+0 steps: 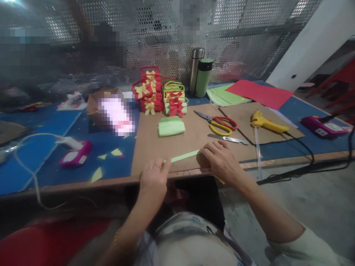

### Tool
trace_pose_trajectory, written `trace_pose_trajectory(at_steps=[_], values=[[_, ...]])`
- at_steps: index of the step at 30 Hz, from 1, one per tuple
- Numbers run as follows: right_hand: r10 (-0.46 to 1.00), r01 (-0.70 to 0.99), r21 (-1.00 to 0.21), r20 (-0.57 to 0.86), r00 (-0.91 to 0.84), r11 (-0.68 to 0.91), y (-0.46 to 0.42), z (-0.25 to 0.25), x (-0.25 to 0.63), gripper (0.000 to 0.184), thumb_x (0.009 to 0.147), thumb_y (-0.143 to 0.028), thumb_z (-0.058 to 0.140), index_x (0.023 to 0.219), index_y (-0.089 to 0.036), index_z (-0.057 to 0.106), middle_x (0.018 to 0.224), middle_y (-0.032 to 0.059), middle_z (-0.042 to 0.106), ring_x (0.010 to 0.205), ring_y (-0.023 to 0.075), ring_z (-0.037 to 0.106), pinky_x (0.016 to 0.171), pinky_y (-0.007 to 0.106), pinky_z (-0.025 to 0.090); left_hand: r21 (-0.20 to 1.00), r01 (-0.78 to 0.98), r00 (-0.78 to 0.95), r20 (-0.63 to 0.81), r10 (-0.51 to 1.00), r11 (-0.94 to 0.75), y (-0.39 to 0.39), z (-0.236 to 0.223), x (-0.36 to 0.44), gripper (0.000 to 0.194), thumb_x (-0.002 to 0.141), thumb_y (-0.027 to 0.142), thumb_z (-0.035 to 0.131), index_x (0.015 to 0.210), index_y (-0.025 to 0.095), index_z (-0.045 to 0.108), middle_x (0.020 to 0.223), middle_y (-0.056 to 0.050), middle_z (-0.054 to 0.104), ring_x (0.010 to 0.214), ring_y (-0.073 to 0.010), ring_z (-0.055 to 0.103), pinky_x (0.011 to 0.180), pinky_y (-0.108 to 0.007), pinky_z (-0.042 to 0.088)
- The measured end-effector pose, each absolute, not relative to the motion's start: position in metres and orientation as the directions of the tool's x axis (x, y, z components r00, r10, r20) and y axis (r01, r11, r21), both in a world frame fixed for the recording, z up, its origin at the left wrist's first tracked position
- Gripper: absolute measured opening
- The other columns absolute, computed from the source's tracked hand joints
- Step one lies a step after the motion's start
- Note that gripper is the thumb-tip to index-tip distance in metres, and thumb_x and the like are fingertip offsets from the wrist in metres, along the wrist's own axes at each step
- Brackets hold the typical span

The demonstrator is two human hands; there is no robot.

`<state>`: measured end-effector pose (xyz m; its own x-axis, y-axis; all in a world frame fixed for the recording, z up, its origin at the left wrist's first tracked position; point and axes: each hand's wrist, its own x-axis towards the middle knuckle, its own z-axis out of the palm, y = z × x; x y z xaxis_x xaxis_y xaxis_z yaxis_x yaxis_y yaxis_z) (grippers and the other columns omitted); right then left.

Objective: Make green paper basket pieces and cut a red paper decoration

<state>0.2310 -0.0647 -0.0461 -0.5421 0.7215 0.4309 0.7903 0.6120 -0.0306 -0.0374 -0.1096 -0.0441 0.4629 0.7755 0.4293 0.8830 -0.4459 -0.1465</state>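
Pale-green paper strip [185,156] stretches between the 2 hands above the cardboard sheet [147,146], near the front edge of the table [73,176]. Left hand [154,178] pinches 1 end; right hand [222,159] grips the other under curled fingers. Its long axis runs left to right, right end angled slightly away from the body. Likely light, flexible, easily creased; best held by its ends.

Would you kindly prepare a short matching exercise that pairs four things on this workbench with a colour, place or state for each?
Things:
1. Paper strip
2. Scissors
3. Glue gun
4. Green bottle

Descriptions:
A. One red handle, one yellow
B. Standing beside a steel flask
C. Stretching between the left hand and right hand
D. Yellow body

Pairs: 1-C; 2-A; 3-D; 4-B
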Motion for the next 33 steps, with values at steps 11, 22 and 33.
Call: trace_pose_trajectory(at_steps=[11, 22, 33], values=[[0.735, 0.817, 0.039, 0.413, -0.538, 0.576, -0.067, -0.041, 0.226, 0.014, 0.095, -0.011, 0.053, 0.095, -0.019, 0.065, 0.092, 0.008, 0.063, 0.082, 0.0241, 0.046, 0.088, 0.039, 0.032, -0.241, 0.879, 0.472, 0.321, 0.821, -0.411, -0.106, -0.036, -0.027, 0.061, 0.095, 0.003, 0.038, 0.142, 0.035, 0.06, 0.088, -0.011, 0.057, 0.082, -0.0262, 0.052, 0.068, -0.037, 0.039], [0.764, 0.826, -0.017, 0.391, -0.513, 0.564, -0.063, -0.041, 0.242, 0.01, 0.086, -0.015, 0.064, 0.096, -0.018, 0.065, 0.096, 0.0084, 0.066, 0.088, 0.0244, 0.051, 0.09, 0.04, 0.031, -0.275, 0.868, 0.49, 0.341, 0.803, -0.413, -0.103, -0.036, -0.029, 0.059, 0.092, 0.001, 0.041, 0.135, 0.032, 0.067, 0.089, -0.012, 0.061, 0.081, -0.0275, 0.051, 0.073, -0.04, 0.04], [0.586, 0.781, -0.091, 0.716, -0.38, 0.617, -0.048, -0.037, 0.242, 0.026, 0.097, -0.006, 0.045, 0.098, -0.019, 0.067, 0.101, 0.0079, 0.072, 0.094, 0.0211, 0.06, 0.09, 0.039, 0.036, -0.13, 0.857, 0.501, 0.444, 0.743, -0.499, -0.071, -0.022, -0.041, 0.042, 0.091, 0.005, 0.051, 0.121, 0.024, 0.072, 0.106, -0.013, 0.065, 0.093, -0.0255, 0.06, 0.082, -0.038, 0.045]])
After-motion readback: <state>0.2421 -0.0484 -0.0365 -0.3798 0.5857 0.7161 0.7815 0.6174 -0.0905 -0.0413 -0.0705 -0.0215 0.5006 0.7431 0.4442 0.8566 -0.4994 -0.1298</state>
